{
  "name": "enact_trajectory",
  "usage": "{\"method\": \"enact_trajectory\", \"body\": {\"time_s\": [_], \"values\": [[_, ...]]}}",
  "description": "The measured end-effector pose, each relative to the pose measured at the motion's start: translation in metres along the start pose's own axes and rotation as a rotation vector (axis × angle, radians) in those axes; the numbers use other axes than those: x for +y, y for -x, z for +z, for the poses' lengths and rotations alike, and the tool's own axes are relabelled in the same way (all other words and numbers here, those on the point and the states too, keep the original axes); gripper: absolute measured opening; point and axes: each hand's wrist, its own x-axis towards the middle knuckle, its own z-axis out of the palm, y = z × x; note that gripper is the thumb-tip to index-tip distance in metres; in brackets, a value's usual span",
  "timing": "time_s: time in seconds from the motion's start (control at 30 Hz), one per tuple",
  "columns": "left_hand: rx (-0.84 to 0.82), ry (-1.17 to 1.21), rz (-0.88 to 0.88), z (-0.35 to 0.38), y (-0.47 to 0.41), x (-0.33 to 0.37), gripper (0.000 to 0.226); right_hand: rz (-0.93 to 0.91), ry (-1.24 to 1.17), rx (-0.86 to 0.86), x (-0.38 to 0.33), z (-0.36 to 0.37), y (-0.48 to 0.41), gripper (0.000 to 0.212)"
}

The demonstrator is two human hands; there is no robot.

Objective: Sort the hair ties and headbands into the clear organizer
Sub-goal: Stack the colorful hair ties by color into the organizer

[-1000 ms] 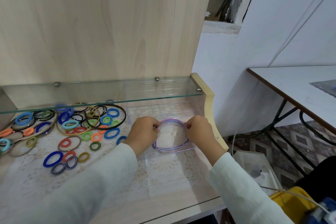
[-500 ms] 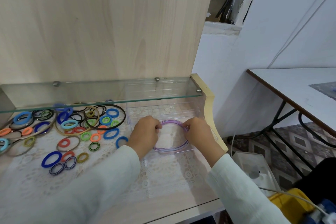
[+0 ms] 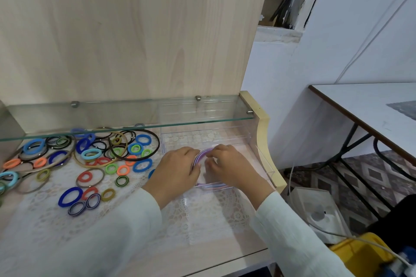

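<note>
Drawn closer together — left hand (image 3: 177, 171) and right hand (image 3: 233, 167) pinch purple headbands (image 3: 200, 156) in the clear organizer (image 3: 249, 140).

Pale wood back panel (image 3: 135, 29), glass shelf (image 3: 90, 117), white wall (image 3: 360, 40), white table (image 3: 371, 105), patterned floor (image 3: 369, 177)

Clear organizer (image 3: 247, 139), striped headbands (image 3: 199, 157): purple, blue, white. Loose hair ties (image 3: 91, 154): blue, orange, green, sky-blue, olive; one striped pair (image 3: 85, 205), navy and white. Large headband (image 3: 157, 144): black. My sleeves (image 3: 112, 243): pale mint-white. Table mat (image 3: 202, 216): white lace. Floor tiles (image 3: 371, 175): grey diamonds.
</note>
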Motion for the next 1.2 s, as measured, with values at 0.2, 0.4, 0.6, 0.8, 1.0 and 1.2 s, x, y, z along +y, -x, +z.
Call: {"method": "enact_trajectory", "body": {"time_s": [0.2, 0.4, 0.6, 0.8, 1.0, 1.2], "values": [[-0.144, -0.040, -0.066, 0.001, 0.007, -0.005, 0.059, 0.117, 0.057, -0.055, 0.002, 0.002, -0.001, 0.038], [-0.153, -0.015, -0.078, 0.004, 0.008, -0.007, 0.059, 0.338, 0.022, -0.041, 0.009, 0.000, -0.001, 0.064], [-0.182, -0.001, -0.094, 0.004, 0.009, -0.007, 0.058, 0.439, 0.030, 0.012, 0.013, -0.013, 0.007, 0.038], [-0.207, 0.006, -0.107, 0.003, 0.008, -0.006, 0.057, 0.541, 0.040, 0.039, 0.025, -0.014, 0.005, 0.043], [-0.194, 0.006, -0.096, 0.002, 0.008, -0.006, 0.056, 0.414, 0.088, 0.062, 0.019, -0.012, 0.001, 0.035], [-0.169, -0.008, -0.081, 0.004, 0.008, -0.005, 0.055, -0.012, 0.052, -0.012, 0.001, 0.000, -0.008, 0.037]]}}
